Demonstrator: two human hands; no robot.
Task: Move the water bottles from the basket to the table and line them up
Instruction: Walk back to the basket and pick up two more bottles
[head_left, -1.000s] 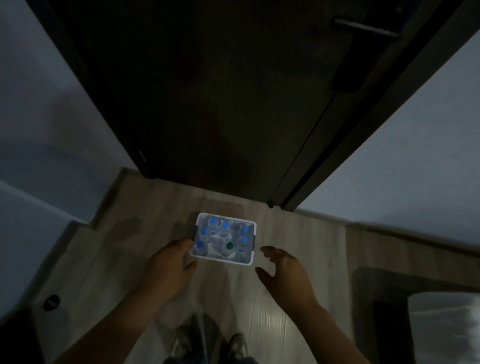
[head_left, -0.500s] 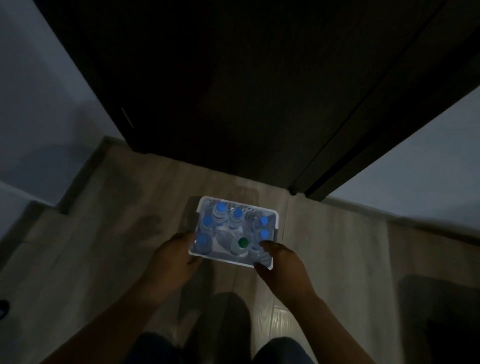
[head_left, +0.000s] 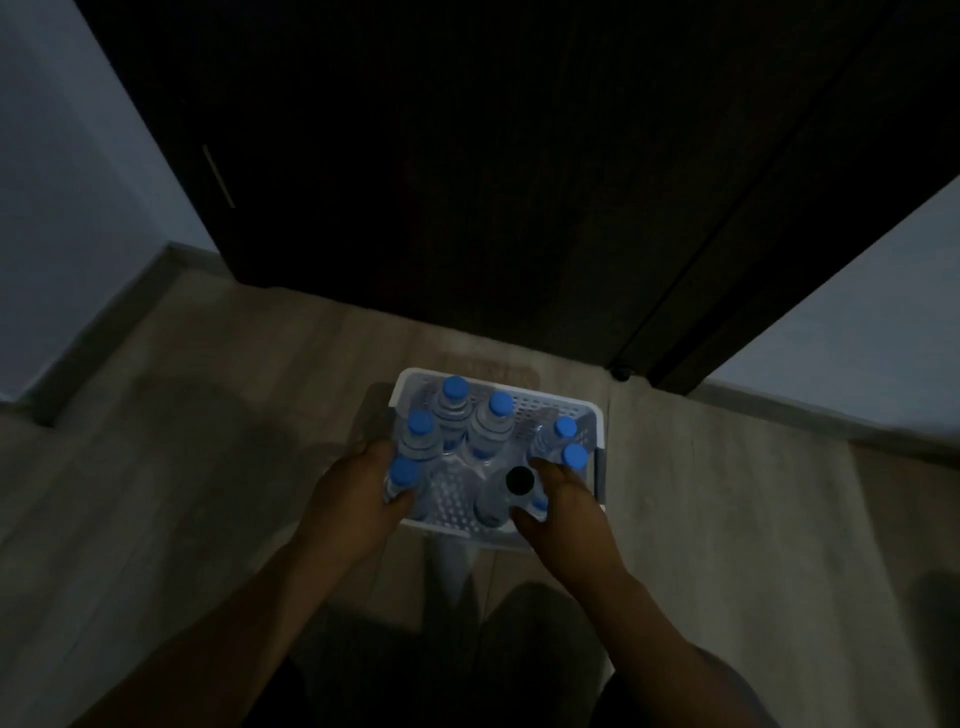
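A white perforated basket (head_left: 524, 400) stands on the wooden floor in front of a dark door. Several clear water bottles with blue caps (head_left: 456, 387) stand upright inside it, and one bottle near the front has a dark cap (head_left: 519, 480). My left hand (head_left: 358, 499) grips the basket's left side, thumb inside next to a blue-capped bottle (head_left: 404, 474). My right hand (head_left: 561, 512) reaches in at the front right corner, its fingers curled among the bottles beside the dark-capped one. The dim light hides what the right hand holds.
The dark door (head_left: 467, 182) rises just behind the basket, with a small door stop (head_left: 621, 372) at its right foot. Pale walls (head_left: 78, 182) stand on both sides. My knees (head_left: 519, 649) fill the bottom of the view. No table is in view.
The view has dropped closer to the basket. My right hand moved from the front right rim in among the bottles, and my left hand shifted further onto the left side.
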